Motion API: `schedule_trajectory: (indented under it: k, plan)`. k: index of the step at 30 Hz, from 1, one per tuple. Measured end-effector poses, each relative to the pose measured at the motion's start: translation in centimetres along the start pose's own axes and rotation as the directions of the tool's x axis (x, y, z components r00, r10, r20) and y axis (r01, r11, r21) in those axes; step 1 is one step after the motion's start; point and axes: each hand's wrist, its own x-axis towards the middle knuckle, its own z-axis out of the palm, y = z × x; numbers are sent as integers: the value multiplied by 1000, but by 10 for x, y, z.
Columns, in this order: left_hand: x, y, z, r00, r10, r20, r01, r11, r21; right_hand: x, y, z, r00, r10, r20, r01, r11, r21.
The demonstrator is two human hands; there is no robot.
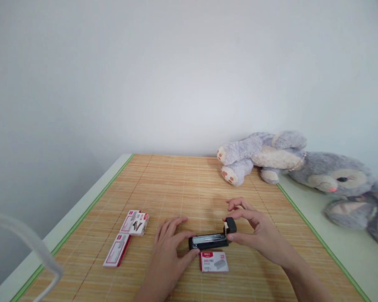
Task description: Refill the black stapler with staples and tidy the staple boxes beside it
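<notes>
A black stapler lies on the bamboo mat, opened up, with its metal tray showing. Its raised black part stands upright at the right end. Thumb and index finger of my left hand close on the stapler's left end, while the other fingers rest on the mat. My right hand pinches the raised part between thumb and fingers. Just below the stapler sits a red and white staple box, close to my left thumb.
To the left lie two red and white flat boxes and a small white box with a dark clip picture. A grey plush toy lies at the back right. A white curved cable-like thing crosses the lower left. The bamboo mat covers the table.
</notes>
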Motion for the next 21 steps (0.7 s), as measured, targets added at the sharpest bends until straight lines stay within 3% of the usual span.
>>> schedule_trajectory:
  k: [7, 13, 21]
  plan:
    - [0, 3, -2, 1000, -12, -17, 12, 1000, -9, 17, -22, 33, 995, -17, 95, 14, 999, 32]
    - [0, 3, -2, 1000, -12, -4, 12, 1000, -12, 22, -26, 58, 987, 17, 157, -28, 997, 68]
    - [0, 0, 0, 1000, 0, -8, 0, 1000, -8, 14, -22, 69, 990, 5, 141, 13, 992, -128]
